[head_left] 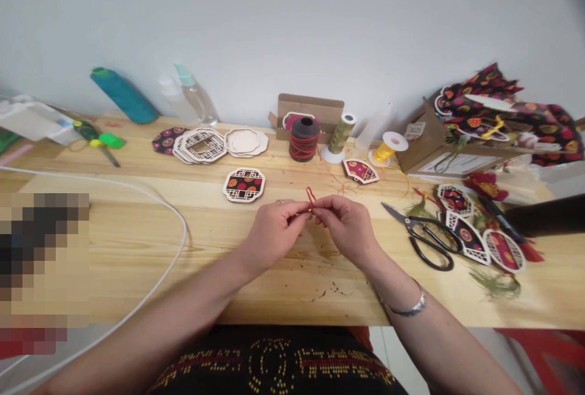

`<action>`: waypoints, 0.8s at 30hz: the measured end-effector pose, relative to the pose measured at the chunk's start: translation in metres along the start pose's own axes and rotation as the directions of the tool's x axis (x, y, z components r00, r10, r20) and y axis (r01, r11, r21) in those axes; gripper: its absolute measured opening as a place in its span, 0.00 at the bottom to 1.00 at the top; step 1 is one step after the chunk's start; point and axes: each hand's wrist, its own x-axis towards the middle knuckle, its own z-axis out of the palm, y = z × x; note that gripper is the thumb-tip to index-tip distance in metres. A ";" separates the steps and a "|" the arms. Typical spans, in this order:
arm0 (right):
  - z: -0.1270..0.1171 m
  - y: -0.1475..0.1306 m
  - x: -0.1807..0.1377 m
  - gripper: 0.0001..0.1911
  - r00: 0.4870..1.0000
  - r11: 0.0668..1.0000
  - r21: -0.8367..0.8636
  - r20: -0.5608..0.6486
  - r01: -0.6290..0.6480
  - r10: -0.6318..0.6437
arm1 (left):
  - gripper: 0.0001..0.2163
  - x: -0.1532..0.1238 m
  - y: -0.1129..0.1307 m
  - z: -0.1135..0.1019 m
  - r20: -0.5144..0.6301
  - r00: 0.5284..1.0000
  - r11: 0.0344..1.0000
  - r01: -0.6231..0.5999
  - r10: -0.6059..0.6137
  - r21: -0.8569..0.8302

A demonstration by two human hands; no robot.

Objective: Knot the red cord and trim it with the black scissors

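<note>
My left hand and my right hand meet above the middle of the wooden table. Both pinch a thin red cord between thumb and fingers. A small loop of the cord stands up between the fingertips. A silver bracelet circles my right wrist. A patterned wooden ornament lies just beyond my left hand. A fan-shaped ornament lies beyond my right hand.
Black scissors lie to the right, beside several patterned ornaments. Spools of red, olive and yellow thread stand at the back. A stack of wooden frames sits back left. A white cable curves across the left side.
</note>
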 end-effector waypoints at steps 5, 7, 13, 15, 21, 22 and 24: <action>0.000 0.000 0.000 0.07 1.000 1.000 0.010 -0.003 -0.009 0.009 | 0.10 0.000 -0.001 0.000 -0.012 1.000 1.000 0.011 -0.011 -0.013; 0.000 0.000 0.000 0.06 1.000 1.000 0.010 -0.010 -0.011 0.011 | 0.09 0.000 0.000 0.000 -0.020 0.999 0.999 0.028 -0.029 -0.045; -0.001 -0.003 0.003 0.04 0.998 0.998 0.056 -0.064 -0.024 0.028 | 0.08 0.004 0.004 -0.003 0.141 0.939 0.865 0.343 -0.313 -0.365; -0.002 -0.005 0.004 0.03 0.996 0.993 0.105 -0.067 -0.046 0.053 | 0.08 0.006 0.002 -0.004 0.231 0.897 0.747 0.442 -0.378 -0.496; -0.003 -0.008 0.006 0.01 0.986 0.947 0.279 -0.005 -0.160 0.168 | 0.06 0.008 -0.003 -0.007 0.409 0.833 0.555 0.554 -0.373 -0.621; -0.003 -0.009 0.006 0.01 0.983 0.937 0.301 0.007 -0.178 0.185 | 0.06 0.008 -0.003 -0.007 0.420 0.829 0.542 0.559 -0.368 -0.628; -0.002 -0.009 0.006 0.01 0.978 0.920 0.335 0.017 -0.202 0.208 | 0.06 0.009 -0.002 -0.007 0.429 0.826 0.524 0.564 -0.365 -0.639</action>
